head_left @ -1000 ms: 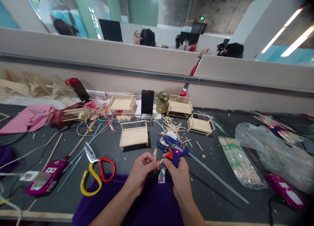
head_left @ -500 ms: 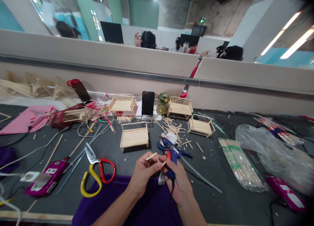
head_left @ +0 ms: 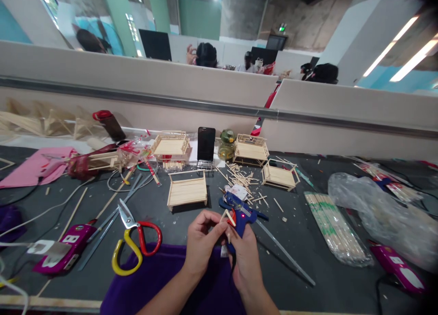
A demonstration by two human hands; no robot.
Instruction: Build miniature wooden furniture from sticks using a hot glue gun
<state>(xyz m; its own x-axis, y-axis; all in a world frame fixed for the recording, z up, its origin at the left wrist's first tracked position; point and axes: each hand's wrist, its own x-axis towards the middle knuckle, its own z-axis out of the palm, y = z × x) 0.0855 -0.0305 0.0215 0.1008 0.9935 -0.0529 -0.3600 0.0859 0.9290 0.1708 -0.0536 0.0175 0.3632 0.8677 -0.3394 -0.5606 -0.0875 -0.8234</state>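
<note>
- Left hand (head_left: 202,243): thumb and fingers pinched on wooden sticks (head_left: 230,217). Advisable: grip close to the meeting ends, press lightly, hold the angle constant.
- Wooden sticks: between both hands, just beside the orange trigger, two meeting in a narrow peak. Cannot tell if bonded. Probably best held motionless until any glue firms.
- Right hand (head_left: 249,255): curled round the handle of a glue gun (head_left: 242,213), thumb close to the sticks; cannot tell whether also pressing on them. Advisable: keep nozzle aimed away from fingertips, squeeze gently, small bead only.
- Counts, left to right:
- Magenta power strips (head_left: 70,245): two, one at left, one at far right.
- Red-lidded bottle (head_left: 110,126): one.
- Scissors (head_left: 139,233): one pair, red and yellow handles.
- Miniature wooden frames (head_left: 187,191): four around the middle.
- Phone (head_left: 206,144): one, upright on stand.
- Green-lidded jar (head_left: 226,147): one.
- Loose stick pieces (head_left: 237,177): many, overlapping; exact count not possible.
- Clear glue rod (head_left: 289,256) behind gun: one.
- Bagged stick bundle (head_left: 337,226): one.
</note>
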